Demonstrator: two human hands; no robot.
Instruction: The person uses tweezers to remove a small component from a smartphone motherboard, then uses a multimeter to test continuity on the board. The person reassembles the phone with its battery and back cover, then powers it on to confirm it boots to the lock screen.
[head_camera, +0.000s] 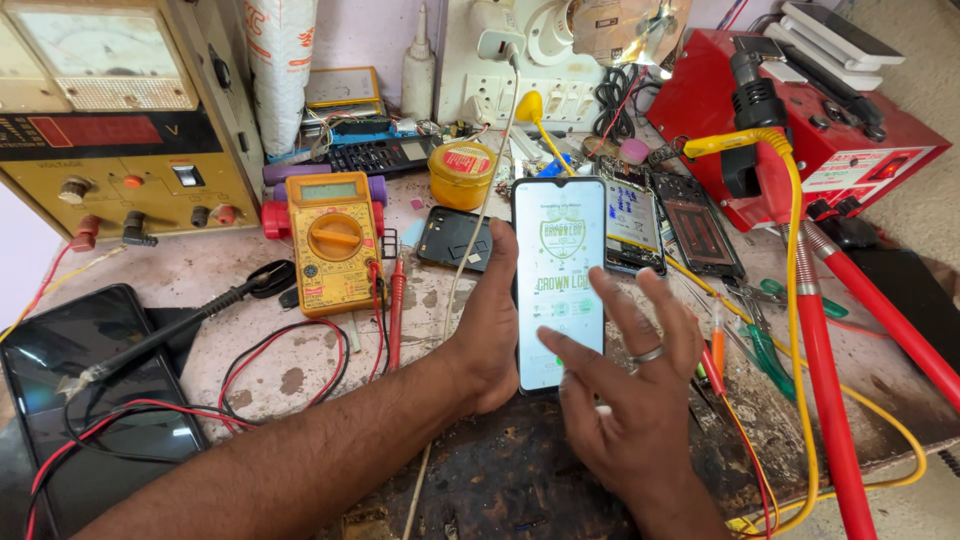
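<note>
Near the middle of the cluttered bench, a black slab smartphone with a lit white screen (559, 285) is gripped along its edge by the left hand (487, 335). Its display is being tapped by the open-fingered, empty right hand (628, 395). Reassembly looks done, testing seemingly underway; a yellow multimeter (334, 242) is left unused far left.

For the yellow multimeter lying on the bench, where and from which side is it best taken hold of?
Probably across the long side edges of the yellow multimeter, coming from above. It lies flat, face up, and its body is narrow enough to span. Red leads run along its right edge and a purple tool lies behind it, so fingers should close near the middle, beside the dial.
</note>
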